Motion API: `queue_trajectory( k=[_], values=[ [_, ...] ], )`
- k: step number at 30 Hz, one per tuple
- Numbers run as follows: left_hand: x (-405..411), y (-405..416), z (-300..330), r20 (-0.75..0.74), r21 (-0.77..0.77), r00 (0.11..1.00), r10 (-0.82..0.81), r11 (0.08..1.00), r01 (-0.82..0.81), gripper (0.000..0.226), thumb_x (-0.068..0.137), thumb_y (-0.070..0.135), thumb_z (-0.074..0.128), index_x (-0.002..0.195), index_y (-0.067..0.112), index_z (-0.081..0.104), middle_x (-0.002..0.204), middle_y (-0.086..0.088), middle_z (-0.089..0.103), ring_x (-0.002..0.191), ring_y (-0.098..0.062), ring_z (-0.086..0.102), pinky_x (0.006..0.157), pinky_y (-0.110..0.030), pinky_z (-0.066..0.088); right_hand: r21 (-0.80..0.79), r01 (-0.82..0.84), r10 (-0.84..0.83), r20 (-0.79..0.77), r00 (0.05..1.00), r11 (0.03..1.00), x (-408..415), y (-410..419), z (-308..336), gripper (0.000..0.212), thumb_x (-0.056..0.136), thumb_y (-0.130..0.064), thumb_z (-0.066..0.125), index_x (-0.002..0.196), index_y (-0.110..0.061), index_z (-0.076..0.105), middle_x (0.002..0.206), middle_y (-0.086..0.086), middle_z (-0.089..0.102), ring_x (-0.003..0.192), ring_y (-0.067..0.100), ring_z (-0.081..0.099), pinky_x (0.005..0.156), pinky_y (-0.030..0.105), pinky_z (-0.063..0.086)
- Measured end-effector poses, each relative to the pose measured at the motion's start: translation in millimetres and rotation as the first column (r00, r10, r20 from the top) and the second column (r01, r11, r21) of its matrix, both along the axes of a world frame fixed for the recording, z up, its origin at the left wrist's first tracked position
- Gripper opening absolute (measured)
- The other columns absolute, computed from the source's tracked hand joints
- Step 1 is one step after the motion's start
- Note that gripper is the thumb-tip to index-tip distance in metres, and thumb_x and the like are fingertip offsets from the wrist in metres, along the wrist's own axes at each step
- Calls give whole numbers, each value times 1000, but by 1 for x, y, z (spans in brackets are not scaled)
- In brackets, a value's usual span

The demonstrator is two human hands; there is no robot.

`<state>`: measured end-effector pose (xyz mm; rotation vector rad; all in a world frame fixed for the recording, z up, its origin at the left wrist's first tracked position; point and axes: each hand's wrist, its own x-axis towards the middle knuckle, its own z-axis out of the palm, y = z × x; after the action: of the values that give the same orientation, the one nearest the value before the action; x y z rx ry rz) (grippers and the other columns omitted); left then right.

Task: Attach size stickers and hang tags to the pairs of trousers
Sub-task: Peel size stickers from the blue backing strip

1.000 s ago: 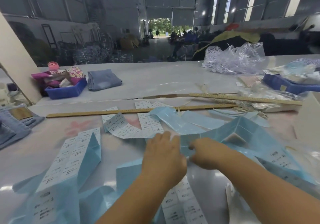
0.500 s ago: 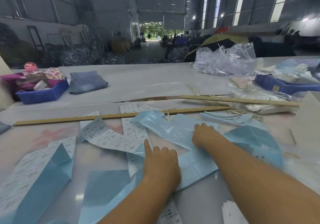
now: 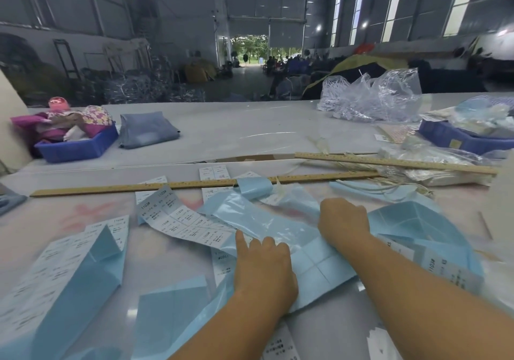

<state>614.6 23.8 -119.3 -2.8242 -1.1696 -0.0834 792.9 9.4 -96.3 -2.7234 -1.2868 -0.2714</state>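
Note:
Long strips of white size stickers on pale blue backing [image 3: 183, 220] lie tangled across the near table. My left hand [image 3: 264, 265] rests on a blue backing strip [image 3: 317, 270], fingers curled, thumb out to the left. My right hand [image 3: 343, 220] lies a little farther on, knuckles up, fingers curled into the glossy blue strip [image 3: 250, 217]. A folded pair of grey-blue trousers [image 3: 147, 132] sits at the back left, apart from both hands. No hang tag is plainly visible.
Two wooden rulers [image 3: 194, 184] [image 3: 389, 162] cross the middle of the table. Blue bins stand at the back left [image 3: 75, 148] and right [image 3: 461, 139]. Clear plastic bags [image 3: 372, 95] pile at the back right. A folded sticker sheet [image 3: 69, 265] stands at the near left.
My hands have drawn apart along the blue strip: the right one moved farther away, the left one stayed nearer. The strips in front have shifted and flattened.

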Motion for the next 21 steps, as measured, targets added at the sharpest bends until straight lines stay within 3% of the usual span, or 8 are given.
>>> queue_trajectory(
  k=[3,5,7,9,10,12,14,21],
  values=[
    [-6,-1,12,145,-50,989,29,999,-22,19,91,28,38,97,20,54,104,-6,60,106,-29,51,118,-52,10,386,-28,13,42,999,922,-16,-8,20,14,92,-14,47,87,-12,60,86,9,64,74,31,56,66,33,37],
    [-7,-1,24,398,-170,915,67,985,2,22,92,29,40,76,16,50,89,-6,63,90,-28,54,103,-43,34,605,-111,77,82,994,789,-36,-20,38,15,89,-10,53,78,-5,62,74,14,63,65,36,56,58,33,37],
    [-10,-9,46,721,-477,629,292,867,143,35,90,41,43,73,14,57,82,-3,65,84,-22,58,80,-37,45,688,-218,134,174,976,692,-60,-42,53,12,82,-5,61,70,-5,61,65,11,61,55,34,54,53,29,34],
    [-15,-20,68,761,-640,288,582,598,483,44,80,57,45,89,19,66,95,-3,71,94,-16,63,80,-27,44,686,-285,169,233,958,670,-86,-69,61,12,78,-4,63,67,-9,61,62,7,59,51,30,52,51,26,34],
    [-18,-24,78,703,-626,210,680,451,636,51,76,62,48,98,20,67,102,-7,72,99,-18,65,85,-28,44,666,-313,187,256,948,677,-98,-82,62,12,77,-5,62,66,-11,60,61,7,58,52,29,52,51,28,38],
    [-28,-34,98,624,-559,181,760,273,783,60,72,65,62,112,20,65,107,-10,73,99,-23,70,88,-35,51,611,-373,224,308,925,698,-121,-104,61,11,72,-9,62,62,-13,58,62,6,56,55,29,51,53,36,43],
    [-41,-42,115,572,-573,183,800,230,787,64,71,54,74,117,12,62,100,-11,73,86,-24,72,74,-36,57,564,-440,273,358,893,699,-142,-123,57,11,68,-10,64,59,-14,57,66,5,57,60,30,52,57,40,42],
    [-94,-82,146,602,-618,158,782,332,712,19,93,3,55,108,5,68,90,-13,74,65,-24,69,53,-34,57,513,-511,468,223,855,690,-199,-186,59,17,49,-28,76,53,-17,64,82,3,69,69,25,66,70,35,42]
  ],
)
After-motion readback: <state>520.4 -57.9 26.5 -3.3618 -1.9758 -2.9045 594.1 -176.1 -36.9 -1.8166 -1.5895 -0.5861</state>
